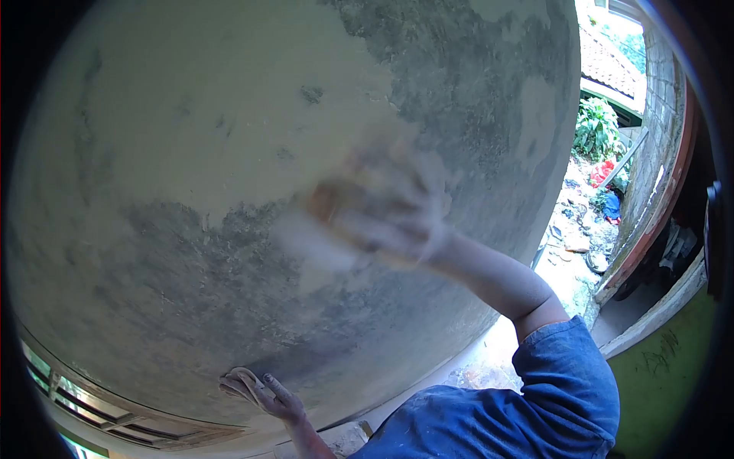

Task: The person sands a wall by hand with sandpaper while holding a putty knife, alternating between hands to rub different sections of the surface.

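Observation:
My right hand [397, 210] is stretched out over the middle of the wall [229, 115], heavily smeared by motion. It appears closed round a thing with a brown part [325, 200] and a pale, blurred edge below; its kind cannot be made out. Lower down, my left hand [267, 394] is at the wall, its fingers stretched out together and the thumb apart. No object shows in that hand. The wall surface is a patchwork of smooth pale coating and rougher dark grey areas, with dark grey around both hands.
At the lower left runs a wooden frame with openings [115, 417]. Past the wall's right edge lie sunlit stony ground [573, 229], green plants [595, 128] and a tiled roof [612, 65]. A brick pillar [659, 115] and a green wall [657, 382] stand at right.

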The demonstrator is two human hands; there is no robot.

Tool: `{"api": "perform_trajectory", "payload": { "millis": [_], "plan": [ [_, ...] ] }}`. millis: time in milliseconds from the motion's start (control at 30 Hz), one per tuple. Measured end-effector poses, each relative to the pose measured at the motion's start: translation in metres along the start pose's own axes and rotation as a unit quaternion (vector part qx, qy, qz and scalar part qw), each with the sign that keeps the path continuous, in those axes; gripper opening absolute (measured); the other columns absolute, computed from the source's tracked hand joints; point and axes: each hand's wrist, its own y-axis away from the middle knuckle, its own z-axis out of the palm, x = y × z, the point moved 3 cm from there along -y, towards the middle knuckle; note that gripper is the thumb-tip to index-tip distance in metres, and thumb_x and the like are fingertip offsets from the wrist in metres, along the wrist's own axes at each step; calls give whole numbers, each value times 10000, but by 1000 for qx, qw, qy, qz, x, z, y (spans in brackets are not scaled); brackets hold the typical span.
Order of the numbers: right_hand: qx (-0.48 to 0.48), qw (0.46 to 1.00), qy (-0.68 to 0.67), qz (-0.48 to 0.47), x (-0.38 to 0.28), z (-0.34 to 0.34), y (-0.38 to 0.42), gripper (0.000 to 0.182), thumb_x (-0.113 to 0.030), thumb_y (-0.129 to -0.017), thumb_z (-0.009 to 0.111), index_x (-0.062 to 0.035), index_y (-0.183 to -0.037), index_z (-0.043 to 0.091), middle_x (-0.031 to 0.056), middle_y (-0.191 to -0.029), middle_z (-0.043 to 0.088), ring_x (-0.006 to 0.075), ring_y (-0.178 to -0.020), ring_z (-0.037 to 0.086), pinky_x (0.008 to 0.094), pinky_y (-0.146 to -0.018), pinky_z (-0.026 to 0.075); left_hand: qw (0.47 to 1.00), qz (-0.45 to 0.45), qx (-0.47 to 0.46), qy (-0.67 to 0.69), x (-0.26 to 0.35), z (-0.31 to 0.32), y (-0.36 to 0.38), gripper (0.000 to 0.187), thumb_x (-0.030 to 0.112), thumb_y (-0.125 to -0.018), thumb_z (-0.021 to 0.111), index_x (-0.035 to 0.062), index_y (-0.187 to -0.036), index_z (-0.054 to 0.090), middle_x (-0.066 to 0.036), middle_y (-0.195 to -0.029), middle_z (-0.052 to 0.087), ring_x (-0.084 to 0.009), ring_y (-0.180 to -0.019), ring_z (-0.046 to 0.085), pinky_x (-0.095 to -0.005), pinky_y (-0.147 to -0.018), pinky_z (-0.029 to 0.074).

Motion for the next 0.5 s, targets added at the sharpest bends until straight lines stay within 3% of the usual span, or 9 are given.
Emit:
{"api": "perform_trajectory", "payload": {
  "millis": [33,100,133,167,233,300,367,400,500],
  "plan": [
    [-1,1000,-1,-1,16,-2,0,272,-307,-811,674,-280,-1072,604,-23,-1210,592,234,-1288,400,480,-1119,229,1000,-2,1,0,0,0,0,493,232,-956,469,-33,-1359,369,-230,-1482,189,-380,-1390,113,-473,-1120,86],
    [31,990,47,133,43,-6,0,314,-332,-815,670,-305,-1111,569,-38,-1216,589,230,-1293,392,480,-1126,222,1000,-2,-1,-3,1,0,3,494,229,-956,468,-33,-1361,366,-228,-1484,183,-385,-1389,111,-474,-1119,86],
    [60,987,-26,149,24,-5,-14,309,-314,-837,643,-279,-1134,565,-50,-1193,604,231,-1279,415,483,-1130,206,1000,-1,-1,-6,1,0,4,494,228,-956,468,-32,-1362,364,-228,-1486,181,-387,-1389,110,-474,-1119,86],
    [61,987,-27,148,9,-4,-10,309,-314,-837,643,-279,-1134,565,-50,-1193,604,231,-1279,415,483,-1130,206,1000,2,1,-9,2,0,3,494,227,-955,468,-32,-1363,363,-227,-1487,178,-389,-1389,108,-475,-1118,86],
    [-55,998,-31,-6,-22,5,-5,240,-231,-848,625,-243,-1087,605,-50,-1166,622,234,-1247,458,465,-1127,207,1000,7,1,-11,3,0,-1,495,226,-955,468,-32,-1364,361,-226,-1488,175,-391,-1388,107,-475,-1118,87],
    [10,1000,-18,-16,0,-3,-17,158,-222,-830,642,-210,-987,629,-46,-1140,637,234,-1240,466,462,-1129,202,1000,28,12,-1,8,-2,-3,489,220,-957,464,-27,-1367,360,-226,-1489,171,-402,-1386,103,-482,-1116,88],
    [8,990,101,93,41,-20,-19,136,-222,-824,653,-206,-955,622,-32,-1114,646,225,-1265,436,471,-1133,193,1000,22,8,2,7,-1,-3,489,220,-957,464,-26,-1366,360,-227,-1488,172,-402,-1386,103,-484,-1115,87],
    [65,987,37,143,46,-22,-18,122,-235,-834,651,-209,-950,623,-21,-1074,657,226,-1280,415,489,-1133,182,1000,18,5,3,7,0,-3,488,220,-956,464,-26,-1366,361,-227,-1488,173,-402,-1386,103,-486,-1115,86],
    [22,998,56,29,-6,5,-11,101,-240,-852,637,-222,-951,628,-35,-1046,663,220,-1269,429,472,-1137,181,1000,13,7,2,7,-1,-3,487,220,-956,465,-24,-1365,363,-228,-1487,176,-403,-1386,103,-492,-1113,83]
  ]
}}
